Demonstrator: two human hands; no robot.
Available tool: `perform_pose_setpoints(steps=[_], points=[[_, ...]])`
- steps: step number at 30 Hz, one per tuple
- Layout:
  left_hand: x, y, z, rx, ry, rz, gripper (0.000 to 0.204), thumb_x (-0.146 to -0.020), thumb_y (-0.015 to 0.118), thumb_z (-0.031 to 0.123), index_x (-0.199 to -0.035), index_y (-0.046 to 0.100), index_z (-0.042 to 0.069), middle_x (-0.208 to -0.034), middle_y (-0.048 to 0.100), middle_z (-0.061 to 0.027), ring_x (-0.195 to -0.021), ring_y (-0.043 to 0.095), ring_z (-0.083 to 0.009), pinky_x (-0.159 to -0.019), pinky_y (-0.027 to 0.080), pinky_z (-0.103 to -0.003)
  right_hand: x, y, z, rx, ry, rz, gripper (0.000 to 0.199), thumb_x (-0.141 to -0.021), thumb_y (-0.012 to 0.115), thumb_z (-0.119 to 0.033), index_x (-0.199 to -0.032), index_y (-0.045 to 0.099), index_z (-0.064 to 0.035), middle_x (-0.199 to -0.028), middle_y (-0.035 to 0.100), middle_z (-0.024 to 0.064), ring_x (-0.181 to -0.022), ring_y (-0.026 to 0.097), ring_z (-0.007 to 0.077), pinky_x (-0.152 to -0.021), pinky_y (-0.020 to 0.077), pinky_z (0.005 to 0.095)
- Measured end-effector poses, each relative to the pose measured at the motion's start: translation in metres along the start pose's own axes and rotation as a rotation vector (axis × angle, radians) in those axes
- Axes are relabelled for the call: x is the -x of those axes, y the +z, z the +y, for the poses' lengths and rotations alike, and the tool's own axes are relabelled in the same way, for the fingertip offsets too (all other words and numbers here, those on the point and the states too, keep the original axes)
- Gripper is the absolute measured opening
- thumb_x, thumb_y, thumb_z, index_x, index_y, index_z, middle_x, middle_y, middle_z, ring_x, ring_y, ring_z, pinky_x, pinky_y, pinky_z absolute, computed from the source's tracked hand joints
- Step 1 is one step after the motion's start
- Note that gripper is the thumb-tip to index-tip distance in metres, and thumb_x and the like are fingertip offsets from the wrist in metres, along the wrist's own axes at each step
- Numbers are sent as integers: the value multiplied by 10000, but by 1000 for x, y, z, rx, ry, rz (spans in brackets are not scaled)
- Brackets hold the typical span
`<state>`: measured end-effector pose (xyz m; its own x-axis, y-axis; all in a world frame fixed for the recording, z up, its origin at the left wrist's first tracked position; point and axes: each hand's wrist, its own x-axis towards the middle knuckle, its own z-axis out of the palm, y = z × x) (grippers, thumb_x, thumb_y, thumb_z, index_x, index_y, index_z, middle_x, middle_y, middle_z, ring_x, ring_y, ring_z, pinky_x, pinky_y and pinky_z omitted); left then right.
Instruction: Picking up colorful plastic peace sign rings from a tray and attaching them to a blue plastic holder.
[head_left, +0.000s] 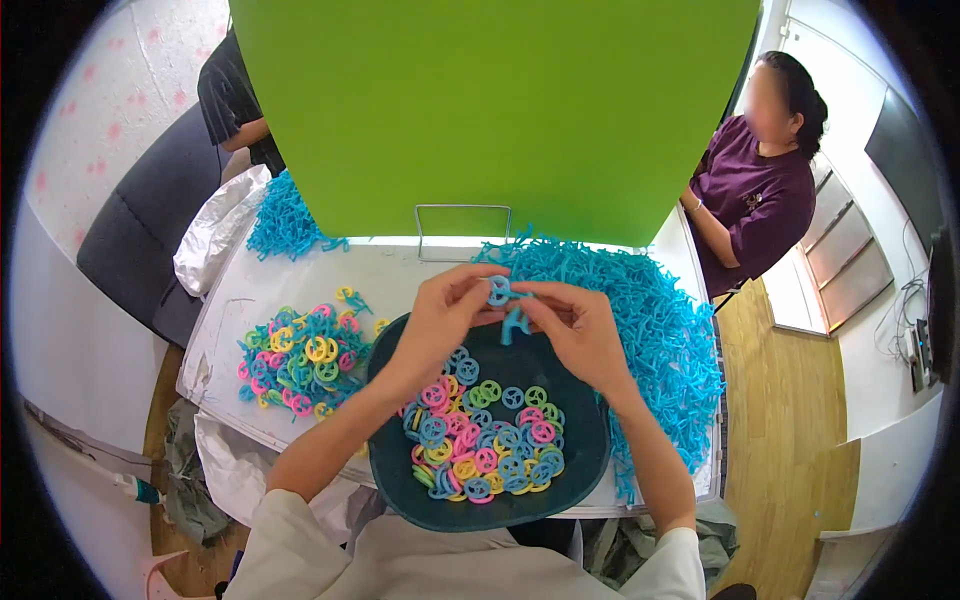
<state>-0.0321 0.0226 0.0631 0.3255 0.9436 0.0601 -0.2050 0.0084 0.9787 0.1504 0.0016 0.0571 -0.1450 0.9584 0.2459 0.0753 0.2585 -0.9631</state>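
Above the far part of a dark green basin (592,470), my two hands meet. Between the fingertips of my left hand (440,312) is a small blue plastic wheel (498,289) with spokes. My right hand (582,330) pinches a blue branched plastic piece (514,327), one end of which lies against the wheel. Fingers hide part of the contact, so I cannot tell whether the two are joined. Inside the basin lie many loose wheels (485,460) in pink, yellow, blue and green.
Blue branched pieces (655,350) cover the table's right side; another heap (285,220) sits far left. Left of the basin is a pile of wheels with blue pieces (300,360). A green panel (490,120) with a wire stand (463,207) rises behind. People sit on both sides.
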Motion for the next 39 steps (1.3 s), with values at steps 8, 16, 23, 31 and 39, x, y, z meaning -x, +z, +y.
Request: perform_pose_setpoints(steps=[8, 16, 23, 31, 39], points=[[-8, -21, -3, 278, -287, -57, 281, -969, 514, 128, -1214, 562, -1, -1025, 603, -52, -932, 612, -120, -832, 544, -235, -5, -17, -9, 8, 12, -264, 398, -856, 650, -30, -1244, 561, -40, -875, 620, 37, -767, 596, 90, -700, 496, 229], [-8, -14, -11, 425, -560, -158, 279, -989, 472, 140, -1227, 547, 14, -1016, 597, -55, -925, 614, -111, -821, 546, -238, -7, -13, 2, 369, -529, -173, 230, -804, 704, -60, -1026, 645, -52, -1008, 618, 76, -782, 555, 90, -717, 483, 248], [16, -30, -45, -1485, 275, -477, 326, -736, 689, 84, -1054, 628, 47, -1021, 579, -149, -878, 605, -323, -747, 524, -418, -6, -10, 1, -174, 47, -76, 129, -903, 617, -71, -1015, 594, -11, -964, 656, 64, -716, 592, 78, -636, 495, 224], [9, -22, -27, -1162, 284, -205, 223, -754, 674, 36, -959, 591, 12, -838, 612, -133, -742, 636, -266, -659, 532, -371, -6, -15, 0, -71, 74, 1, 162, -860, 678, -72, -1001, 648, 3, -892, 662, 60, -645, 596, 89, -564, 484, 209], [4, -10, 9, -307, 125, 13, 154, -914, 611, 122, -976, 560, -8, -828, 623, -64, -696, 601, -107, -610, 533, -251, -3, -8, 2, 311, -223, 44, 149, -793, 704, -37, -943, 704, -38, -881, 671, 77, -779, 613, 142, -623, 460, 252]])
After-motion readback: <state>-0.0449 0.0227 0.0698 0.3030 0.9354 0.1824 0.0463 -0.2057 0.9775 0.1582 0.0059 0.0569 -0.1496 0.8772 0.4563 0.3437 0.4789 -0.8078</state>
